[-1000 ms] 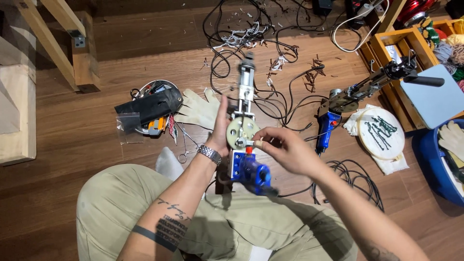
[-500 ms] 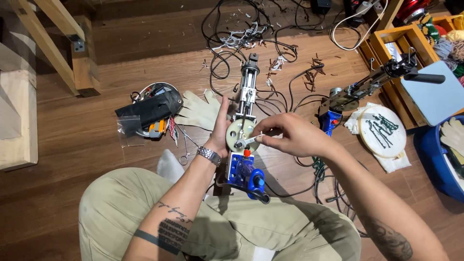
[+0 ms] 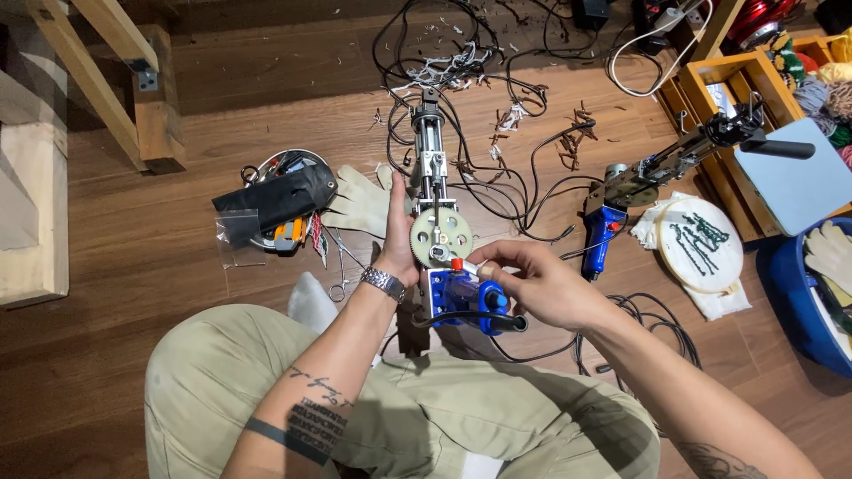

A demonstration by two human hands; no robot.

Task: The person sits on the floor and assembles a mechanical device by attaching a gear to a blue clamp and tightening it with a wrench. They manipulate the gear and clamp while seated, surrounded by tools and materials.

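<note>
my right hand (image 3: 541,288) has slid in a little closer and now pinches a small tool at the gear, so the work on it goes on. my left hand (image 3: 399,235) is clenched round the one tufting gun (image 3: 444,244) over my lap. i count two guns, the other one (image 3: 639,191) on the floor, one hoop (image 3: 701,239), and one pair of scissors (image 3: 337,266).

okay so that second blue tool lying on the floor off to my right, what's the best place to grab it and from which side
Probably by the blue handle, coming from above on its near, open side. On that second blue tool the handle points toward you and lies bare on the wooden floor, while the metal front end runs away toward the wooden crate, with exposed gears and rods. Black cables crowd its left side.
</note>
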